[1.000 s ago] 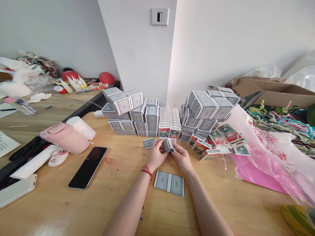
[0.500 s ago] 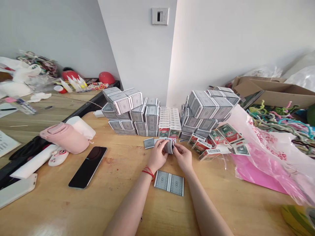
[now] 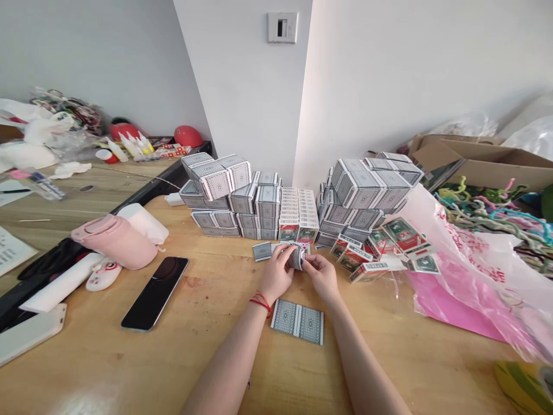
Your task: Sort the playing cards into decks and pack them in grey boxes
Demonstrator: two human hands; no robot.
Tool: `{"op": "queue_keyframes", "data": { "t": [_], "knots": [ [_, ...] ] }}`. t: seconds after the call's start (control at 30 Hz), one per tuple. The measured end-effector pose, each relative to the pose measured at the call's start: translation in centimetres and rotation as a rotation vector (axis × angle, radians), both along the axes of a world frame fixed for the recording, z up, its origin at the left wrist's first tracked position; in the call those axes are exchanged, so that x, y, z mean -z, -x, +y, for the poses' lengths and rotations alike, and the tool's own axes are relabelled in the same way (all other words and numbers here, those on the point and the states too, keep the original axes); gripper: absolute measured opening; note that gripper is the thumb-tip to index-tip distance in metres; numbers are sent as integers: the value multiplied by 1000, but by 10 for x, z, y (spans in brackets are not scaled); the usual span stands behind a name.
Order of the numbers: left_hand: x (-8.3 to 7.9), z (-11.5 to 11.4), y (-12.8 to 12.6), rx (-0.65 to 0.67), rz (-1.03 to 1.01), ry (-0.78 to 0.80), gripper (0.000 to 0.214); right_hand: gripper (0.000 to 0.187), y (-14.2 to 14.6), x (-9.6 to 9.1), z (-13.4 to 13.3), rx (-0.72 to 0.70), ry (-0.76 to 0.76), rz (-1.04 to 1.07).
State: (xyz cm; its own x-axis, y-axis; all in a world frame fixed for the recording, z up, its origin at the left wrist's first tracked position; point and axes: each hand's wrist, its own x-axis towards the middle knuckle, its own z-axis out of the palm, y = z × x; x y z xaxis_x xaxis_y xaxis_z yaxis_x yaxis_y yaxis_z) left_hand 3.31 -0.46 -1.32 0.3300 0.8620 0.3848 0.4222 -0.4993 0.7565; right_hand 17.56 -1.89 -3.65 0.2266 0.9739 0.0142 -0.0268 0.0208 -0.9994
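Fingers of left hand and right hand clenched on small grey patterned cardboard box (between fingertips)

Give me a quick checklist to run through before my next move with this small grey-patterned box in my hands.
1. Left hand and right hand both on the small grey-patterned box: ok.
2. Box's edges and seams closed: cannot tell, fingers cover them.
3. Flat patterned card blank lying apart from the hands: ok.
4. Small grey piece beside the left hand, not touching it: ok.
5. Stack of boxes right of the hands squared up: not ok, its top boxes sit askew.
6. Phone away from the hands: ok.
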Motion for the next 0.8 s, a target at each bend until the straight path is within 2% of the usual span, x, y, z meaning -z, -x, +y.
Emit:
{"op": "queue_keyframes", "data": {
  "t": [0.37, 0.6, 0.8],
  "knots": [
    [5, 2, 0, 15, 42, -91, 55, 29, 6, -7, -6, 114, 18, -117],
    [3, -1, -1, 45, 83, -121, 61, 25, 7, -8, -6, 218, 35, -286],
    [3, -1, -3, 48, 104, -117, 62, 23, 5, -6, -7, 219, -7, -341]
  ]
}}
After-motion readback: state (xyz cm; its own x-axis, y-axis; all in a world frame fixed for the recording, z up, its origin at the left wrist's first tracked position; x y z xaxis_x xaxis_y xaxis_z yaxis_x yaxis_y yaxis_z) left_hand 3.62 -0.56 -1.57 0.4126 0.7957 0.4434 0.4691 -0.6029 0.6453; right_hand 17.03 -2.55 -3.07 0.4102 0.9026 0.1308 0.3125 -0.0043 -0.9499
